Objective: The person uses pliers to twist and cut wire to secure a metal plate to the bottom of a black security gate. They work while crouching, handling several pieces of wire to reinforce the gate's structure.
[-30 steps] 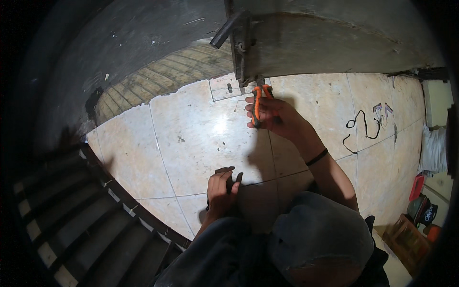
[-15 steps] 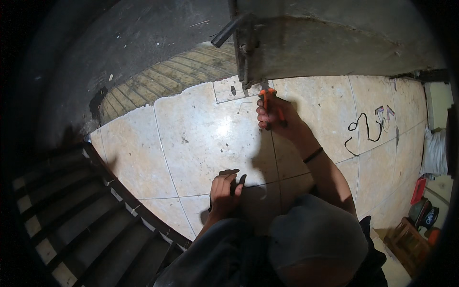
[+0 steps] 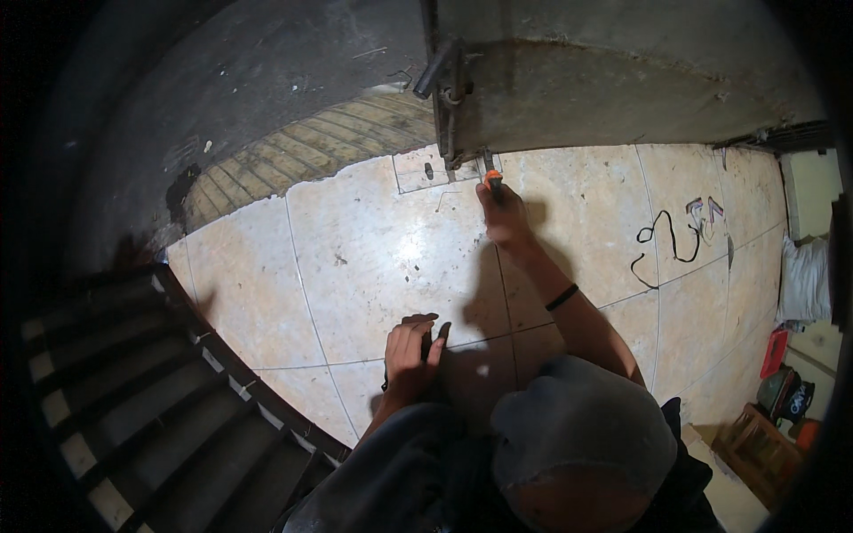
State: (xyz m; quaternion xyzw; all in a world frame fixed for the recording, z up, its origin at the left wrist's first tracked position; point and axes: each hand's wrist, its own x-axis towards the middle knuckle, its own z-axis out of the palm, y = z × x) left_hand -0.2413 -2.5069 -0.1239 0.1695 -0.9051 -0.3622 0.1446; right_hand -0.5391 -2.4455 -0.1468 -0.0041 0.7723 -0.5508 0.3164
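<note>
Low on the metal door (image 3: 604,98), my right hand (image 3: 505,218) is wrapped round pliers (image 3: 495,180) with orange and black grips. Their far end meets the door's lower edge near its corner; the jaws are too small to make out. Above them, a short metal tube (image 3: 431,75) juts from the door's edge. My left hand (image 3: 409,351) hangs over the tiled floor (image 3: 373,266) beside my leg, fingers stretched out and apart, holding nothing that I can see. A thin bent wire (image 3: 442,201) lies on the tiles left of the pliers.
Dark stair-like slats (image 3: 160,382) fill the lower left. A black cord (image 3: 666,235) lies on the tiles at the right, near a white bundle (image 3: 804,280) and a wooden crate (image 3: 760,453). A grooved strip (image 3: 302,142) borders the dark ground. A rounded grey cloth shape (image 3: 582,417) is below.
My right hand has turned, so the orange grips now point more toward me and show less of their length. The view has shifted slightly. My left hand keeps about the same pose.
</note>
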